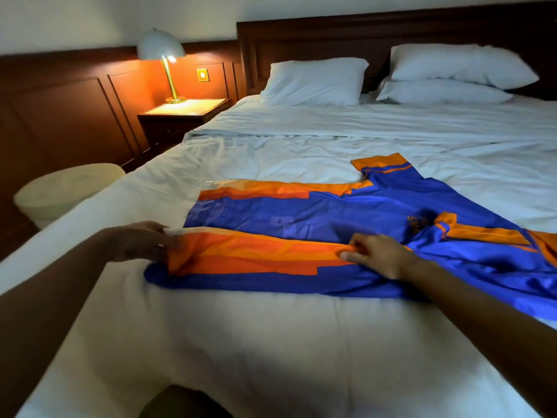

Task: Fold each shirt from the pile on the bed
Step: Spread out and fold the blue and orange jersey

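Observation:
A blue shirt (pixel 331 212) with orange side bands lies spread across the white bed (pixel 271 342), its hem to the left and its collar end to the right. The near side of the shirt is turned over onto its middle, showing an orange strip. My left hand (pixel 144 241) pinches the hem corner of that turned strip. My right hand (pixel 376 254) grips the same strip further right, near the sleeve. One orange-trimmed sleeve lies flat at the far side; the other is bunched to the right of my right hand.
Three white pillows (pixel 313 81) lean at the dark wooden headboard. A lit lamp (pixel 162 52) stands on a nightstand (pixel 184 111) left of the bed. A round pale stool (pixel 66 188) sits by the bed's left edge.

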